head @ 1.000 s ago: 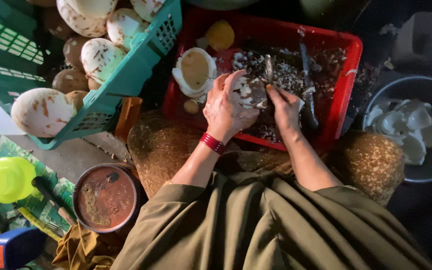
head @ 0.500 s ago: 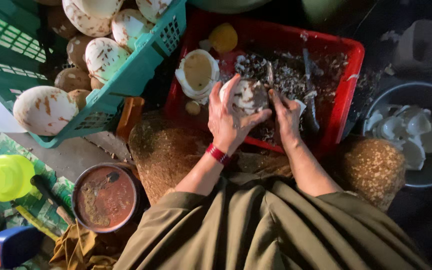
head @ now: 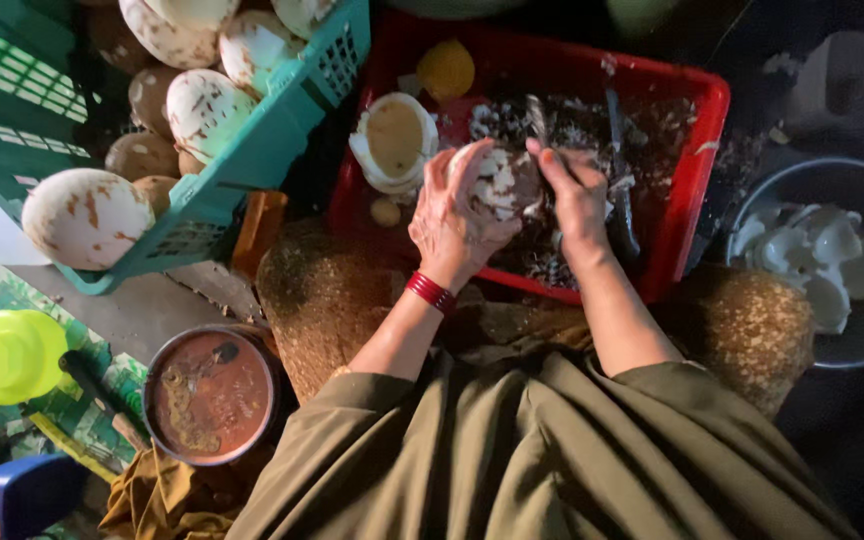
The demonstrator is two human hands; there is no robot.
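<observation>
A white-fleshed, brown-skinned coconut piece (head: 497,182) is being clasped in the closed left hand (head: 457,215) over the red plastic crate (head: 697,150), raised slightly since earlier; a thin metal blade (head: 537,120) is being pinched in the right hand (head: 577,195), paring ongoing.

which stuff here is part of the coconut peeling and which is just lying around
In use: left hand holding the coconut piece; right hand with a blade on it; red tray catching peelings; bowl of white pieces; green basket of coconuts.

Lying about: yellow-green cap, rusty round tin, blue bottle, spare knife in the tray.
</observation>
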